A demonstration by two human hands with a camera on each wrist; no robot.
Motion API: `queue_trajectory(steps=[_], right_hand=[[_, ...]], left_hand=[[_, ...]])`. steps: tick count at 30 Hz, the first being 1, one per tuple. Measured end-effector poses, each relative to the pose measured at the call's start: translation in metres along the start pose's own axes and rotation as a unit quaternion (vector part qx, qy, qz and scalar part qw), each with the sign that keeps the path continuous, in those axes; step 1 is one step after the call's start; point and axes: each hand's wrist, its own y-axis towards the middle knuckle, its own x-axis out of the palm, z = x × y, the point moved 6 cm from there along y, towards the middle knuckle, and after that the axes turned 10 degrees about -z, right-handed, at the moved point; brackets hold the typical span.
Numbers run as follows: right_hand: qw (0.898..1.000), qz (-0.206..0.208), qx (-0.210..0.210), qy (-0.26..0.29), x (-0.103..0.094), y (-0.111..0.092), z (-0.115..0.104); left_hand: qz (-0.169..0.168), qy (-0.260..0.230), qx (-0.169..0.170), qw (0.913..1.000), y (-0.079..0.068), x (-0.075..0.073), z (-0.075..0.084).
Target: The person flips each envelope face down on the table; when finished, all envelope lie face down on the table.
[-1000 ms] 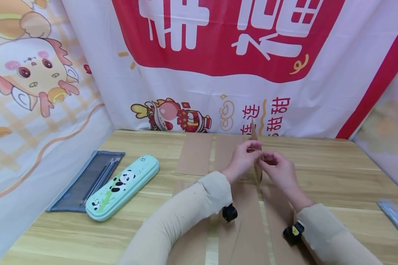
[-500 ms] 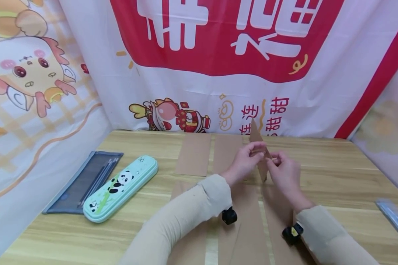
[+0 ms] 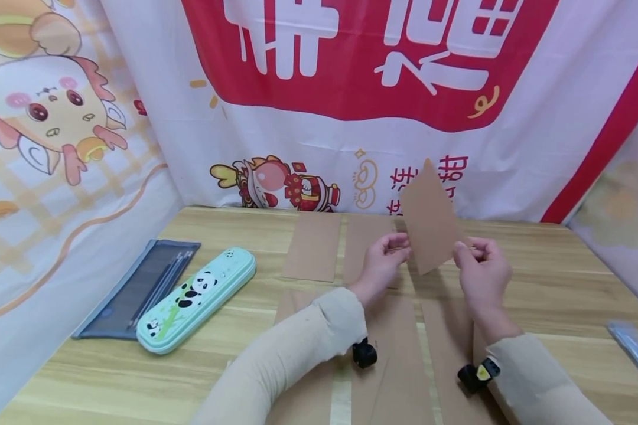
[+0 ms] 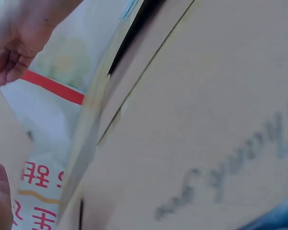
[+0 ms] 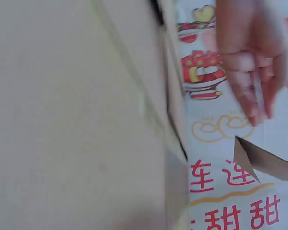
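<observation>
A folded brown kraft-paper card (image 3: 430,221) is held up above the table, tilted. My right hand (image 3: 484,271) pinches its lower right corner between thumb and fingers. Close to its left edge is my left hand (image 3: 380,265), fingers extended; in the right wrist view, the left hand (image 5: 257,52) is apart from the folded card (image 5: 269,160). Two brown cards lie flat at the back, one at left (image 3: 312,247) and another (image 3: 365,242) partly behind the left hand. Nearer, several more brown cards (image 3: 404,366) lie in a row under my arms; one (image 4: 206,120) bears "Thank you" lettering.
On the left of the wooden table (image 3: 553,283), a mint panda pencil case (image 3: 197,301) overlaps a dark mesh zip pouch (image 3: 138,295). A blurred bluish item (image 3: 635,351) lies at the right edge. A printed cloth (image 3: 340,136) hangs behind the table.
The card has risen and turned from edge-on to show its broad face. My right hand has moved right with it, and my left hand has drawn slightly left, away from the card.
</observation>
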Motion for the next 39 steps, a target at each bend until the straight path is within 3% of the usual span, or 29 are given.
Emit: queue_trajectory(steps=[2,5,8,10,12,18,21,25,29,32,36,39], right_hand=[[0.996,0.008,0.030,0.089,-0.002,0.001,0.004],[0.974,0.016,0.071,0.214,-0.003,0.001,0.006],[0.955,0.011,0.111,0.276,-0.002,0.000,0.007],[0.941,0.010,0.138,0.308,-0.002,-0.001,0.009],[0.934,0.009,0.159,0.320,-0.001,-0.003,0.012],[0.927,-0.005,0.181,0.329,-0.001,-0.002,0.023],[0.943,-0.071,0.180,0.271,-0.003,0.006,0.036],[0.956,-0.207,0.156,0.140,-0.013,0.022,0.056],[0.937,-0.327,0.111,0.048,-0.020,0.030,0.052],[0.913,-0.397,0.083,-0.034,-0.023,0.031,0.042],[0.885,-0.444,0.066,-0.122,-0.027,0.036,0.043],[0.877,-0.456,0.069,-0.131,-0.028,0.038,0.049]], left_hand=[[0.009,-0.002,-0.014,0.9999,-0.002,-0.003,-0.003],[0.017,-0.004,-0.027,0.9995,-0.005,-0.005,-0.008],[0.020,-0.017,-0.039,0.9989,-0.006,-0.004,-0.014],[0.021,-0.033,-0.048,0.9981,-0.006,-0.003,-0.017],[0.020,-0.050,-0.052,0.9971,-0.006,-0.001,-0.020],[0.027,-0.064,-0.050,0.9963,-0.005,0.001,-0.020],[0.031,-0.044,-0.059,0.9968,-0.005,0.000,-0.019],[0.025,-0.017,-0.068,0.9973,-0.004,-0.001,-0.017],[0.009,0.001,-0.072,0.9974,-0.002,0.000,-0.014],[-0.001,0.015,-0.077,0.9970,0.000,0.002,-0.013],[-0.009,0.047,-0.087,0.9951,0.002,0.004,-0.015],[-0.015,0.069,-0.101,0.9924,0.004,0.005,-0.019]])
